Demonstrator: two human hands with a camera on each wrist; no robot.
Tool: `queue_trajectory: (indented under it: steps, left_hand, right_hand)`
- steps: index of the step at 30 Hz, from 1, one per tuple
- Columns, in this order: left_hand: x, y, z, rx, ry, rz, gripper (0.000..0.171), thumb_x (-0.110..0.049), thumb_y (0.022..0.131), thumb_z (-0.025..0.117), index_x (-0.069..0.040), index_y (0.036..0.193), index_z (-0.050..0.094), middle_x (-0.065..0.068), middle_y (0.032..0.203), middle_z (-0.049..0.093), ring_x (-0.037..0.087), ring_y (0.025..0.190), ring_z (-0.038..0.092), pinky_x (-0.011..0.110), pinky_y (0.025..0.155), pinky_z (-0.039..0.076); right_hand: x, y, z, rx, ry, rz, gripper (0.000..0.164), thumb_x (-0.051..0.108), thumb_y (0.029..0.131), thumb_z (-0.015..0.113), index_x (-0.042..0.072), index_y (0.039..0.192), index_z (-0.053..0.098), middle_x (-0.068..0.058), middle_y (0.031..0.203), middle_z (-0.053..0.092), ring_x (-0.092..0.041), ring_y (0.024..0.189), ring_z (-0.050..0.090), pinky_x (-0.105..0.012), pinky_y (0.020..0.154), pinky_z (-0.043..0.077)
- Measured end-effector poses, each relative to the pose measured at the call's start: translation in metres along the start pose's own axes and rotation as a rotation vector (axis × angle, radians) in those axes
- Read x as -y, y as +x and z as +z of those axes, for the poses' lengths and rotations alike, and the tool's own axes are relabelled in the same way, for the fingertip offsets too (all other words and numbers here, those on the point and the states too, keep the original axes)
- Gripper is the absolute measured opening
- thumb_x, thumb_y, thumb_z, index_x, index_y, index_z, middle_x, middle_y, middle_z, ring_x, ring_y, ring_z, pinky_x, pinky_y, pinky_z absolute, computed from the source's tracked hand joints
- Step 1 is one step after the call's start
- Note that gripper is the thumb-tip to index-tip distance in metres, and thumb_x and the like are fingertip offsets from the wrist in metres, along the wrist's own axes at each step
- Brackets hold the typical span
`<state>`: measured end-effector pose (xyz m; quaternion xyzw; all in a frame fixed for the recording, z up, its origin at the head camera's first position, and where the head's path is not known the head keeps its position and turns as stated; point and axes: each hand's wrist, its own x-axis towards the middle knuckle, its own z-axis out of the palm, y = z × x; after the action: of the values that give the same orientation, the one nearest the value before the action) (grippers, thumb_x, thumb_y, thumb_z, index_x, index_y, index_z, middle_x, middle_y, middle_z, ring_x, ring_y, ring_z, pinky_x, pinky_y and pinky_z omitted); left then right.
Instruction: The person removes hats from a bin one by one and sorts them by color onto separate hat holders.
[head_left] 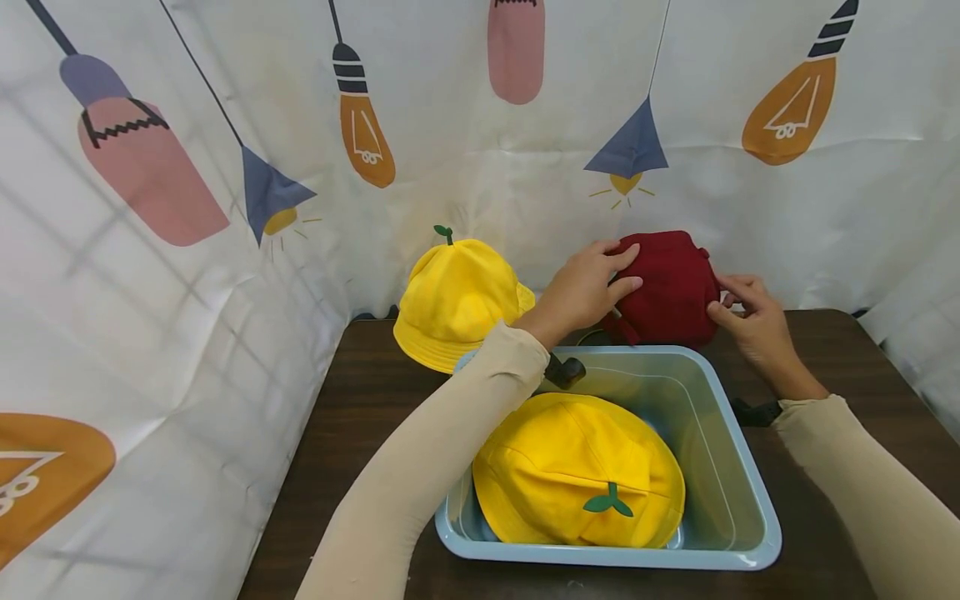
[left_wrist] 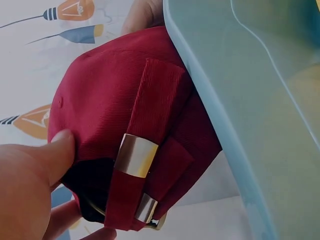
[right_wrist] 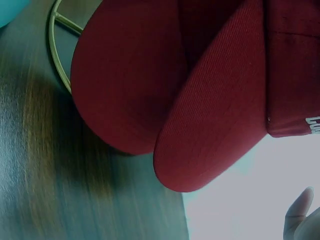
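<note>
A red baseball cap (head_left: 663, 283) is up behind the basin, its strap and gold buckle (left_wrist: 137, 155) showing in the left wrist view. A second strap and buckle (left_wrist: 147, 207) sit beneath them, and the right wrist view shows one brim (right_wrist: 215, 115) over another (right_wrist: 125, 85), so two red caps appear stacked. My left hand (head_left: 581, 287) grips the upper cap by its back edge, thumb outside and other fingers partly hidden. On the opposite side, my right hand (head_left: 757, 321) has thumb and fingers apart at the cap's edge.
A blue basin (head_left: 738, 467) holds a yellow hat (head_left: 581, 471) with a green sprout. Another yellow hat (head_left: 465, 292) stands upright at the back left of the dark wooden table (head_left: 360, 400). A brass-coloured wire ring (right_wrist: 55, 45) shows under the caps. A lamp-print curtain (head_left: 465, 108) hangs behind.
</note>
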<state>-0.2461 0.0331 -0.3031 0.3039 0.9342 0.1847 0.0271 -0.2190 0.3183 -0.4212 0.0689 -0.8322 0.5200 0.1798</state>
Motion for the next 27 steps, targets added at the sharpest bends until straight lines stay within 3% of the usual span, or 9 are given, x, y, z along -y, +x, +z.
queue_trajectory:
  steps: [6, 12, 23, 27]
  left_hand:
    - [-0.001, 0.000, 0.001, -0.048, 0.039, 0.012, 0.052, -0.037, 0.108, 0.048, -0.027, 0.157, 0.036, 0.003, 0.161, 0.043, 0.017, 0.148, 0.041, 0.029, 0.121, 0.036]
    - [0.000, 0.001, 0.004, -0.066, 0.030, 0.013, 0.050, -0.035, 0.108, 0.049, -0.028, 0.156, 0.038, 0.001, 0.160, 0.045, 0.018, 0.146, 0.044, 0.031, 0.119, 0.040]
    - [0.000, 0.003, 0.005, -0.035, 0.045, -0.007, 0.052, -0.036, 0.108, 0.048, -0.031, 0.158, 0.034, -0.003, 0.160, 0.045, 0.016, 0.145, 0.046, 0.032, 0.116, 0.043]
    - [-0.001, 0.003, 0.006, -0.045, 0.080, 0.019, 0.051, -0.035, 0.108, 0.048, -0.030, 0.158, 0.034, -0.001, 0.159, 0.047, 0.016, 0.144, 0.047, 0.032, 0.115, 0.044]
  right_hand:
    - [0.009, -0.003, 0.009, -0.045, 0.026, 0.019, 0.041, 0.009, 0.097, 0.068, -0.004, 0.136, 0.062, 0.020, 0.111, 0.052, -0.006, 0.094, 0.047, -0.009, 0.072, 0.044]
    - [-0.001, -0.002, 0.015, -0.114, 0.045, 0.035, 0.031, 0.009, 0.095, 0.071, -0.004, 0.123, 0.071, 0.019, 0.108, 0.054, -0.003, 0.098, 0.049, -0.008, 0.076, 0.045]
    - [-0.012, -0.006, 0.017, -0.063, 0.022, 0.054, 0.040, 0.016, 0.100, 0.066, -0.007, 0.132, 0.064, 0.022, 0.112, 0.052, -0.001, 0.102, 0.047, -0.007, 0.081, 0.041]
    - [-0.012, -0.007, 0.017, -0.042, 0.005, 0.068, 0.045, 0.019, 0.101, 0.065, -0.009, 0.135, 0.060, 0.023, 0.114, 0.051, -0.001, 0.103, 0.046, -0.005, 0.082, 0.040]
